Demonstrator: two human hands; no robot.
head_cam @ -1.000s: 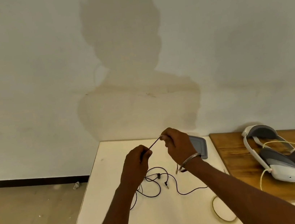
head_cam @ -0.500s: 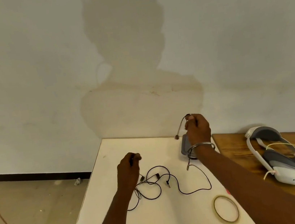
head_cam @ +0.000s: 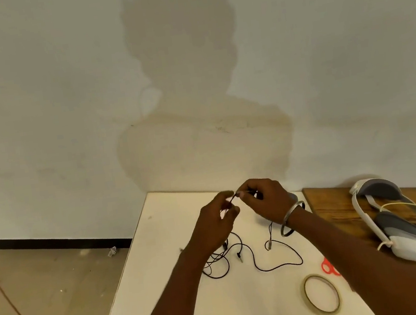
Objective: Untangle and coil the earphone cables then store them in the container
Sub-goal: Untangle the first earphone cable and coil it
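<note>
Where the floor (head_cam: 61, 298) shows at the far left, a red cord (head_cam: 5, 294) trails across it. Next comes a white surface (head_cam: 158, 271) set against the wall (head_cam: 59, 98). Above the middle of this surface the left hand (head_cam: 216, 225) is raised, its thumb and curled fingers pinching a short stretch of the earphone cable (head_cam: 256, 264). The cable is thin and black. Most of it lies on the white surface below the hands, in loose overlapping loops under the left wrist and one wide open curve to the right. Two small ends rest among these loops, though they are too small to tell plug from earbud. One strand rises from the surface toward the right hand. The right hand (head_cam: 266, 200), just beside the left and level with it, grips the same stretch of cable between its curled fingertips, so that the piece runs from hand to hand. A metal bangle (head_cam: 293, 212) circles the right wrist. Behind that wrist a sliver of the grey container (head_cam: 293, 196) shows, mostly hidden. Nearer the front edge lies a roll of tape (head_cam: 322, 293), flat on the surface. Beside it the red handle of a pair of scissors (head_cam: 329, 268) shows at the forearm. Farther right, a wooden surface (head_cam: 337, 208) carries a white and grey headset (head_cam: 403, 223).
</note>
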